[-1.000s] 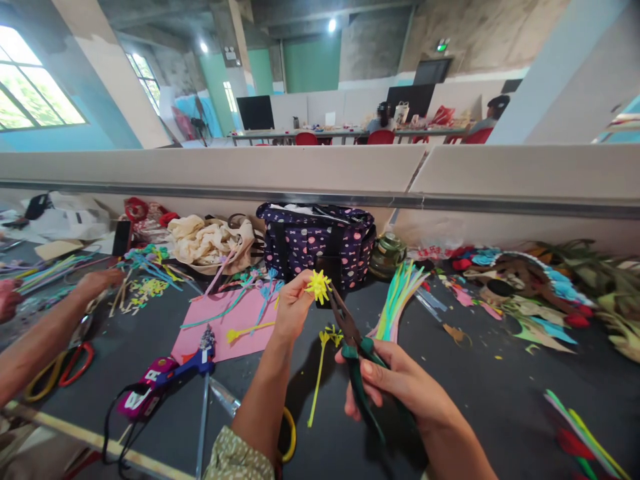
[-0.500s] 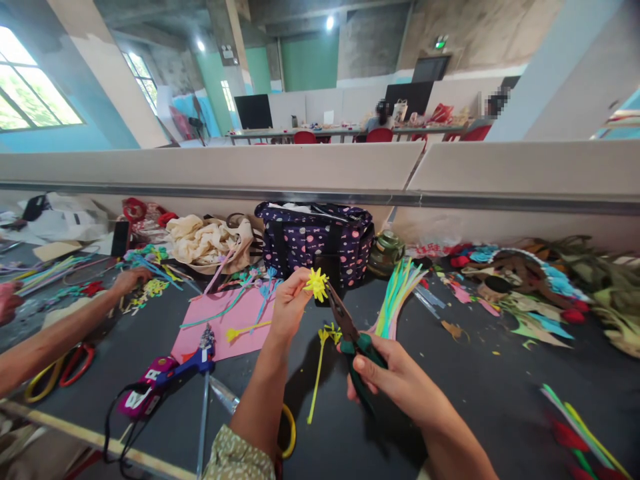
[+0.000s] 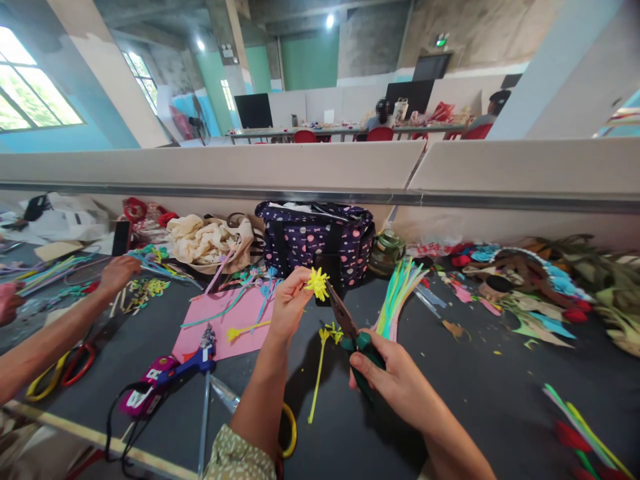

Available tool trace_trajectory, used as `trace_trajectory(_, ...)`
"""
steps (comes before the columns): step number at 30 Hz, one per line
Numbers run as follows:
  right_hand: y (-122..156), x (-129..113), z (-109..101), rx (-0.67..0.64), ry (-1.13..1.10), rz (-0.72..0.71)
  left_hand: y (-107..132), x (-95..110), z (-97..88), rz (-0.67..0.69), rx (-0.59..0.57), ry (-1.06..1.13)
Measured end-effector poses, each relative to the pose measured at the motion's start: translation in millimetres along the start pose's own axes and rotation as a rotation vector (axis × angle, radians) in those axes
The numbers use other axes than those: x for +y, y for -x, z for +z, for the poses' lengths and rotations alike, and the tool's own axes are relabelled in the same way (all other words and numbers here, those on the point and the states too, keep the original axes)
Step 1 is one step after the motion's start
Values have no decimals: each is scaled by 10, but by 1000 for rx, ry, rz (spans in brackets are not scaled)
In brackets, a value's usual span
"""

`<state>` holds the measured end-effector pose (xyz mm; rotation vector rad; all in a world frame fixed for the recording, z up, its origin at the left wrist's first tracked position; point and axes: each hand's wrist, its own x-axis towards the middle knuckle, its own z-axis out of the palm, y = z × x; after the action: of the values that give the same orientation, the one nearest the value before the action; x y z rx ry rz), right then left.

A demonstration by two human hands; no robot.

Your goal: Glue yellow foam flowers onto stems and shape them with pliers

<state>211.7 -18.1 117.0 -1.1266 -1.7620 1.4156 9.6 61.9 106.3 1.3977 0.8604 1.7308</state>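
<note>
Between the fingertips of my left hand (image 3: 291, 297) is a yellow flower (image 3: 318, 285) with many short petals, raised above the table. My right hand (image 3: 385, 370) is wrapped round the dark green handles of long-nose pliers (image 3: 347, 320). The tips of the pliers reach the flower's right edge; whether they pinch a petal I cannot tell. Below them on the dark table lie a yellow stem with a flower end (image 3: 318, 377) and a small yellow piece (image 3: 333, 332). To the right of the pliers rests a bundle of pastel fuzzy strips (image 3: 397, 300).
A blue-and-magenta glue gun (image 3: 170, 377) and yellow-handled scissors (image 3: 289, 430) lie near my left forearm. Behind stand a dotted dark bag (image 3: 320, 233) and a green glass jar (image 3: 387, 250). A co-worker's hand (image 3: 120, 272) reaches in from the left, above red-handled scissors (image 3: 77, 363).
The handles of the pliers look closer together in my right hand. My left hand and the flower stay almost still. The co-worker's hand has drawn back a little to the left.
</note>
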Motion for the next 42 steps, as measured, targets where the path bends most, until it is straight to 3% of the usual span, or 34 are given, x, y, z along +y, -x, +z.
trace_trajectory(8, -14, 11, 5, 33, 52, 7, 0, -14, -4, 16, 4, 15)
trace_trajectory(22, 12, -11, 5, -155, -327, 52, -40, -173, -33, -66, 157, 128)
trace_trajectory(32, 4, 22, 12, -215, -458, 62, -28, -133, 4, 25, 99, 172)
trace_trajectory(42, -4, 37, 29, -236, -543, 104, -25, -104, 34, 35, 117, 159)
